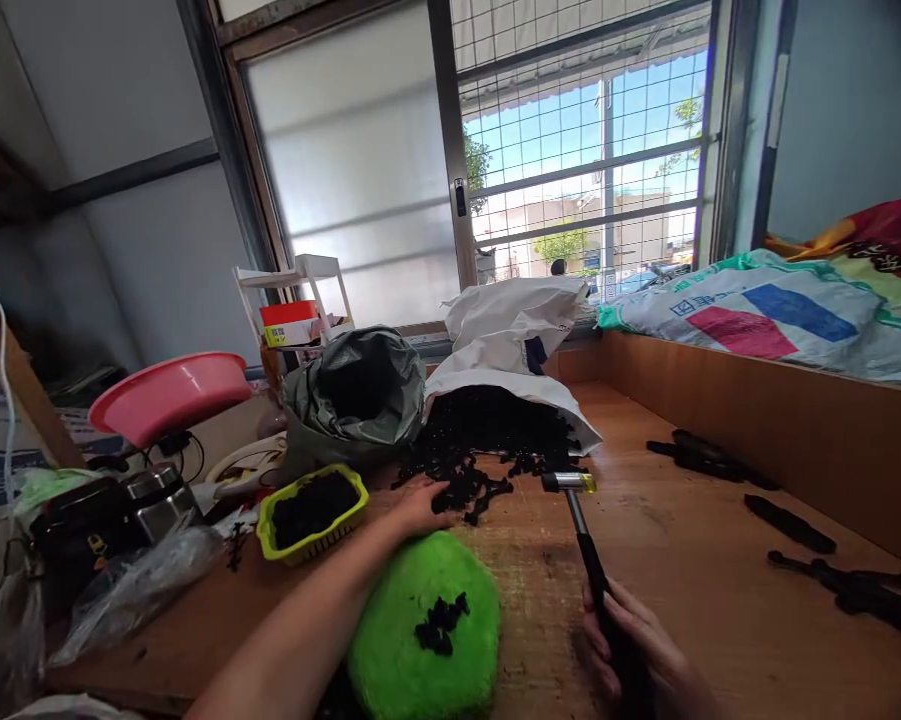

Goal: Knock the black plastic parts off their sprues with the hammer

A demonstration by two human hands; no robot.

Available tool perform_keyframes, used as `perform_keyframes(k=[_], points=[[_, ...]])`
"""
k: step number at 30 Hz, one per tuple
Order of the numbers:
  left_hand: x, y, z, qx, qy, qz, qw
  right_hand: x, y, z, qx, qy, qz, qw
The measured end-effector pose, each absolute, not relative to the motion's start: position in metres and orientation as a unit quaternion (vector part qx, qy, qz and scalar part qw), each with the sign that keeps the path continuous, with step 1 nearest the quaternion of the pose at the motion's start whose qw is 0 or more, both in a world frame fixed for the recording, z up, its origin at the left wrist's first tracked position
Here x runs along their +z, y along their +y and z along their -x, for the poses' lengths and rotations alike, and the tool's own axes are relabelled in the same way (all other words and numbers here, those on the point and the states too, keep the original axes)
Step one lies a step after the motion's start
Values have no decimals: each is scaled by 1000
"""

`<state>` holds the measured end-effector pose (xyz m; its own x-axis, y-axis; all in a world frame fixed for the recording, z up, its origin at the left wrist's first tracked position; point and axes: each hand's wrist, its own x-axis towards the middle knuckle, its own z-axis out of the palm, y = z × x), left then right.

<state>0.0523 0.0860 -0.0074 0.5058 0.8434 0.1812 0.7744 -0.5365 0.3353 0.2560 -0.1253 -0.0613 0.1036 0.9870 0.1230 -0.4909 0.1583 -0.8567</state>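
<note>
My left hand (420,507) rests at the near edge of a loose pile of black knobbly pieces (495,420), its thumb and finger around some of them. The fingertips are partly hidden among the pieces. In my right hand (634,640) is a small double-faced mallet (586,540), gripped by its black handle. Its head, black at one end and yellow at the other, points away from me above the tabletop. Below my left wrist sits a bright green fuzzy cushion (397,640), with a small clump of black pieces (441,624) on top.
A yellow basket (265,535) of black material stands left, before an open dark sack (322,430). The pile spills from a white sack (510,330). Dark tools (789,523) lie right, along a wooden side board (720,400). A pink basin (180,395) is far left.
</note>
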Motion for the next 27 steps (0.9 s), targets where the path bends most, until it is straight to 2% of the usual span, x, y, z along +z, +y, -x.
perform_keyframes(k=[8,15,18,21,23,27], points=[[-6,82,-22,102,432,-891,97,-48,-129,-257,569,-364,346,651],[1,50,26,101,437,-890,87,-44,-132,-254,575,-357,348,649],[1,30,36,141,457,-876,70,-41,-134,-253,573,-358,353,647],[4,-5,37,257,479,-838,39,-39,-134,-254,571,-359,361,644],[8,-33,33,311,457,-831,71,-41,-134,-255,572,-358,365,642],[10,-70,23,254,351,-875,218,-46,-134,-259,577,-355,370,636]])
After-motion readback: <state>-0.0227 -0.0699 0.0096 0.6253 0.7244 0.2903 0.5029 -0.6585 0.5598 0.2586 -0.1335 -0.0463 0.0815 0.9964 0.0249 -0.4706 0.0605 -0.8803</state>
